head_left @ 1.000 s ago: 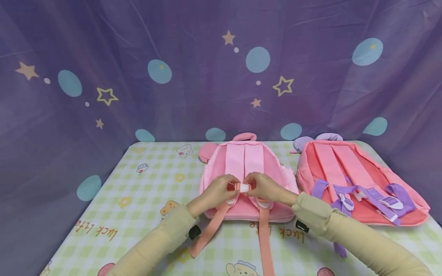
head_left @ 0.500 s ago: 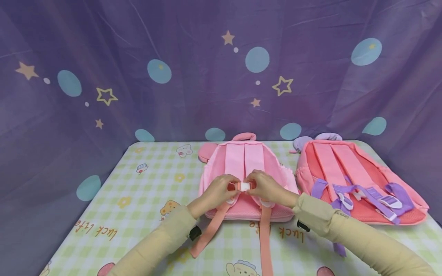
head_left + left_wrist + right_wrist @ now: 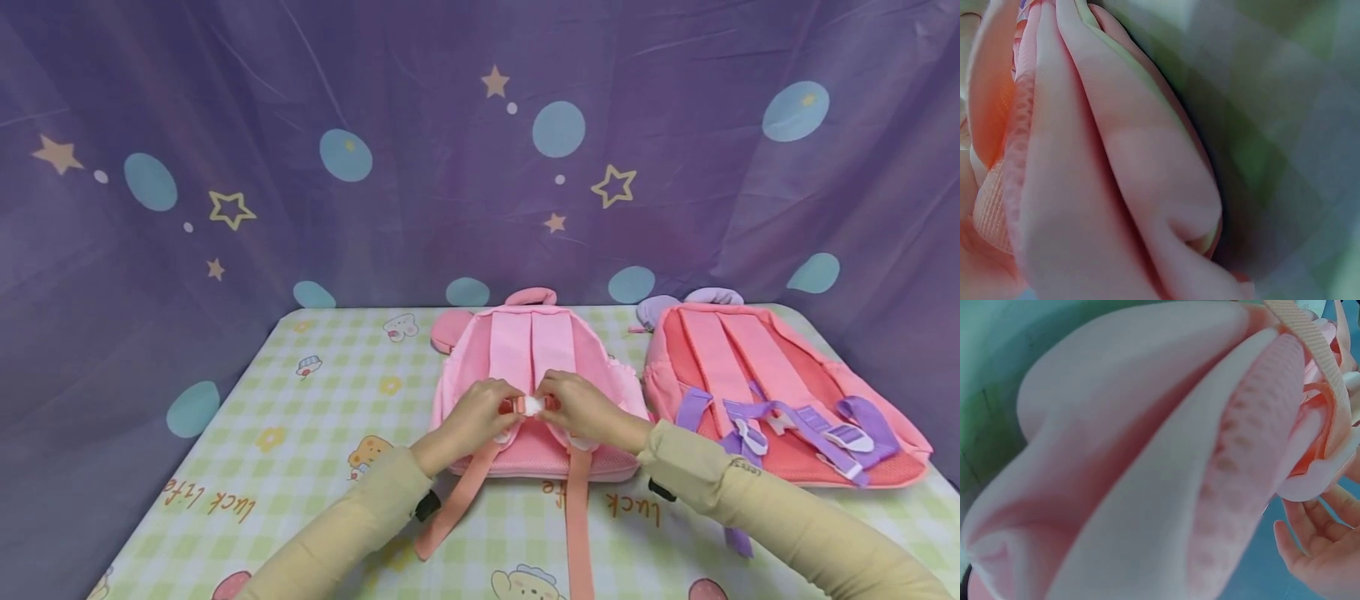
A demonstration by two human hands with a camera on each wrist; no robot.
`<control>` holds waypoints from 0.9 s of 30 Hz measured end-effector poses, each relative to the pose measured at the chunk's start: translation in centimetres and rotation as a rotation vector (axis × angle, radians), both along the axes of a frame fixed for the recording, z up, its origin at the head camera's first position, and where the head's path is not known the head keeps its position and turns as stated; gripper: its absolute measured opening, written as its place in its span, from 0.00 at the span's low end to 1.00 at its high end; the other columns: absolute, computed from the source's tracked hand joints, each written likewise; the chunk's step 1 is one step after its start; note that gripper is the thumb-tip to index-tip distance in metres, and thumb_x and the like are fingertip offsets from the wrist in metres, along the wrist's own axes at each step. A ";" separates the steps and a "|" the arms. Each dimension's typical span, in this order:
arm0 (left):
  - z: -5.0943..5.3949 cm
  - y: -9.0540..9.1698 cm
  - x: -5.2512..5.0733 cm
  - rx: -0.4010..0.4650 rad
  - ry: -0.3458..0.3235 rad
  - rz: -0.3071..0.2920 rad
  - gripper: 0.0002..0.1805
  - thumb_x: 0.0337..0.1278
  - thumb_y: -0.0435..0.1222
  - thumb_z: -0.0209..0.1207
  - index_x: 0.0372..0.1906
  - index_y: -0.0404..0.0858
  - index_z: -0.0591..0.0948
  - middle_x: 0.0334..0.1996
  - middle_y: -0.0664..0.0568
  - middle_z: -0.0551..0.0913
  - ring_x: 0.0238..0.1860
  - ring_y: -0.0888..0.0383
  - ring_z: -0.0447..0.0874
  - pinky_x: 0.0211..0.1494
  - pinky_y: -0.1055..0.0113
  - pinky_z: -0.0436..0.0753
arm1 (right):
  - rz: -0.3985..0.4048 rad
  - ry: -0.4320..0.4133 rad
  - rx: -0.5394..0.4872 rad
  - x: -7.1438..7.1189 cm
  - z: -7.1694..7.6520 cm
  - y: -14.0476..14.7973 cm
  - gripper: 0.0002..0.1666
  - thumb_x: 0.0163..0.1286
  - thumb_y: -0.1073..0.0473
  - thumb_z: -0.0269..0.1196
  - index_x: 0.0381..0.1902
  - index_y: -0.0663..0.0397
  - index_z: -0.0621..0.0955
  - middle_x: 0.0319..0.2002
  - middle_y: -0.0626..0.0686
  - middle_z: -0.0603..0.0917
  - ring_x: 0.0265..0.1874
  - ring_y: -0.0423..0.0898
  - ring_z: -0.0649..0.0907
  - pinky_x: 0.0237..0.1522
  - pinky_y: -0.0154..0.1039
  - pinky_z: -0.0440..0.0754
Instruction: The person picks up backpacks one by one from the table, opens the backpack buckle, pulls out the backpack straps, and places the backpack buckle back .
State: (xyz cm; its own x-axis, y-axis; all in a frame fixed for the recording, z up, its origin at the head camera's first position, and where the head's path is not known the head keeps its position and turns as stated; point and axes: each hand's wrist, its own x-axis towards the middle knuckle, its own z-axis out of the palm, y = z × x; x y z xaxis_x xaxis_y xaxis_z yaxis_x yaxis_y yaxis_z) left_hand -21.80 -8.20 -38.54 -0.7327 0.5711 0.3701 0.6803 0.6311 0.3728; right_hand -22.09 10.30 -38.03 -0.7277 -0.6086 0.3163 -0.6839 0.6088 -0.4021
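Note:
A light pink backpack [image 3: 600, 367] lies with its shoulder straps upward in the middle of the head view. Over its lower part, a white buckle [image 3: 533, 406] joins two short orange straps. My left hand [image 3: 474, 412] pinches the strap at the buckle's left end between thumb and fingers. From the right, my right hand [image 3: 579, 407] grips the buckle's other end. Fingers partly cover both ends, so how the halves are locked is hidden. Pink bag fabric fills much of the left wrist view, and the bag's side [image 3: 1122, 412] dominates the right wrist view.
A coral backpack [image 3: 678, 350] with purple straps [image 3: 806, 429] and white buckles lies close on the right. Two loose orange webbing ends [image 3: 577, 525] trail toward the front over the green checked tablecloth [image 3: 337, 375]. A purple curtain [image 3: 420, 208] hangs behind the table.
Both hands stay on the buckle with only a very slight shift to the right. The backpacks keep their places.

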 end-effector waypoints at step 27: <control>-0.1 -1.1 0.0 0.157 -0.142 0.061 0.13 0.42 0.33 0.65 0.38 0.32 0.80 0.32 0.48 0.82 0.32 0.58 0.78 0.36 0.68 0.76 | 0.025 0.036 -0.024 -0.1 -0.4 1.8 0.06 0.48 0.70 0.65 0.28 0.63 0.80 0.24 0.49 0.75 0.22 0.38 0.72 0.26 0.30 0.73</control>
